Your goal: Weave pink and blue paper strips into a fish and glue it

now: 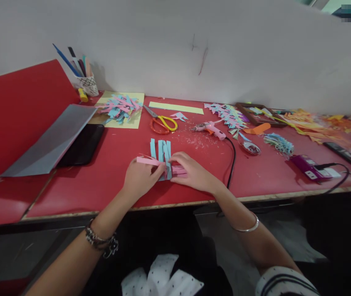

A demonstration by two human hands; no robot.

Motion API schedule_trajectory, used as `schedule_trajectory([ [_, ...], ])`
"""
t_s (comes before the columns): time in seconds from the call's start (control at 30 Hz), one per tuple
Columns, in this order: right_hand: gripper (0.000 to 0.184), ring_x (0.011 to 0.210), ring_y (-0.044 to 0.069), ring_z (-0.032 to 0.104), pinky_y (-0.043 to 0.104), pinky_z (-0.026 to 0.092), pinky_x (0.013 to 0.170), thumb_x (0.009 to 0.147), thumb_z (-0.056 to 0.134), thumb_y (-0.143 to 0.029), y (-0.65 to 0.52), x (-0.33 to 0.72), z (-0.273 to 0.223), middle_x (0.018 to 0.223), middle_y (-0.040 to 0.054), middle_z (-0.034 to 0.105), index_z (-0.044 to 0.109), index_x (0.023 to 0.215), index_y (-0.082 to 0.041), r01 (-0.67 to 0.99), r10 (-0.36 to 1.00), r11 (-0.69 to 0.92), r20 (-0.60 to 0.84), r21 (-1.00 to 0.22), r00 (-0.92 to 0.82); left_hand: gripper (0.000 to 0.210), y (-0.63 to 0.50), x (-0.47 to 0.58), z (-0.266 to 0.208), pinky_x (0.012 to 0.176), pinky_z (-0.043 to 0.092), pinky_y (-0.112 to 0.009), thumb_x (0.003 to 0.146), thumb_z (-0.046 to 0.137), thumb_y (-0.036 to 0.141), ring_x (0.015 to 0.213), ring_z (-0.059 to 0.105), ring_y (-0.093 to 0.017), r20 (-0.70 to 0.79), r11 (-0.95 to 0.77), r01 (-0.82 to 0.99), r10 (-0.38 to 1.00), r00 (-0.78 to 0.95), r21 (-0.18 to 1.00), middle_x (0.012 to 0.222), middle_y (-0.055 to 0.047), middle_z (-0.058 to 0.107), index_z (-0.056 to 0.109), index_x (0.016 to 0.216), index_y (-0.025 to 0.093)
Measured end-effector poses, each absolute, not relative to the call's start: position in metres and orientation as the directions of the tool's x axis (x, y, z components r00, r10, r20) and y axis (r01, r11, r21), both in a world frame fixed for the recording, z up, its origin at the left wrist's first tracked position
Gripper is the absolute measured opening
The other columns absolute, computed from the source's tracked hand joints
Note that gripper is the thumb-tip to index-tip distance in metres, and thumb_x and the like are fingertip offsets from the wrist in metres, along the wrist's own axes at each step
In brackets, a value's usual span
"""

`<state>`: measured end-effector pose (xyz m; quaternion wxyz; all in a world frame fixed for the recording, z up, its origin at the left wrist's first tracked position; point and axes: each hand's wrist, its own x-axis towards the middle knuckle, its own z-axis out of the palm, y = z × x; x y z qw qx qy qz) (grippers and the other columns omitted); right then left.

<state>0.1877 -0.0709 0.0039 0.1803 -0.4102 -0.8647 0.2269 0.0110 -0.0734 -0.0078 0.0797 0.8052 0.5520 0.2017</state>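
Observation:
Near the table's front edge, pale blue paper strips [161, 149] stand side by side, crossed by pink ones. My left hand [141, 176] pinches a pink paper strip [148, 161] that lies across the blue strips. From the right, my right hand [195, 172] has its fingers closed on the edge of the woven strips. Ends of more pink strips [179, 169] show beneath its fingers. Both hands partly cover the weave, so how the strips cross in the middle is hidden.
Behind the hands lie scissors [162, 124] and a pink glue gun [210, 129] with a black cord. A pile of cut strips [121, 107] rests on yellow paper at the back left. A black phone [82, 144] is at left, a purple power adapter [309, 167] at right.

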Motion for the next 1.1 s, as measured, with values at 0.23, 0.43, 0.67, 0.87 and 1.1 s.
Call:
schedule_trajectory([
  [0.23,0.017,0.104,0.019,0.05,0.038,0.038,0.093,0.078,0.059,-0.023,-0.069,0.19,0.002,0.109,0.0055,0.056,0.06,0.095,-0.021,0.636,0.782,0.564,0.094,-0.527,-0.615,0.022,-0.078,-0.008,-0.018,0.071,0.045,-0.027,0.075,0.051,0.033,0.082,0.059,-0.017,0.251,-0.544,0.619,0.829,0.499,0.566,0.093,-0.005,0.063,0.062,0.088,0.019],
  [0.43,0.021,0.106,0.021,0.049,0.04,0.038,0.094,0.076,0.061,-0.026,-0.072,0.187,0.002,0.112,0.0066,0.057,0.063,0.096,-0.02,0.663,0.8,0.548,0.087,-0.509,-0.594,0.014,-0.077,-0.012,-0.028,0.074,0.046,-0.029,0.076,0.05,0.024,0.083,0.056,-0.016,0.281,-0.564,0.532,0.806,0.521,0.631,0.093,-0.005,0.057,0.058,0.085,0.018],
  [0.67,0.031,0.111,0.023,0.047,0.041,0.038,0.095,0.075,0.062,-0.027,-0.072,0.187,0.002,0.115,0.0088,0.055,0.06,0.105,-0.019,0.704,0.816,0.529,0.055,-0.474,-0.575,0.014,-0.075,-0.012,-0.031,0.078,0.046,-0.031,0.076,0.052,0.022,0.087,0.055,-0.017,0.289,-0.57,0.545,0.806,0.517,0.615,0.097,-0.005,0.055,0.058,0.088,0.019],
  [0.87,0.029,0.109,0.023,0.049,0.041,0.039,0.094,0.078,0.059,-0.027,-0.075,0.189,-0.002,0.114,0.0051,0.057,0.059,0.106,-0.026,0.689,0.799,0.569,0.102,-0.448,-0.593,0.022,-0.078,-0.016,-0.033,0.082,0.045,-0.036,0.078,0.053,0.028,0.093,0.054,-0.021,0.32,-0.604,0.647,0.797,0.513,0.466,0.101,-0.007,0.057,0.059,0.098,0.019],
  [1.1,0.027,0.112,0.024,0.045,0.043,0.038,0.094,0.08,0.056,-0.03,-0.08,0.188,-0.003,0.119,0.0092,0.051,0.062,0.105,-0.024,0.715,0.791,0.593,0.103,-0.371,-0.603,0.021,-0.081,-0.016,-0.031,0.078,0.046,-0.034,0.08,0.049,0.026,0.09,0.055,-0.021,0.321,-0.623,0.655,0.782,0.534,0.426,0.1,-0.008,0.058,0.06,0.097,0.018],
])
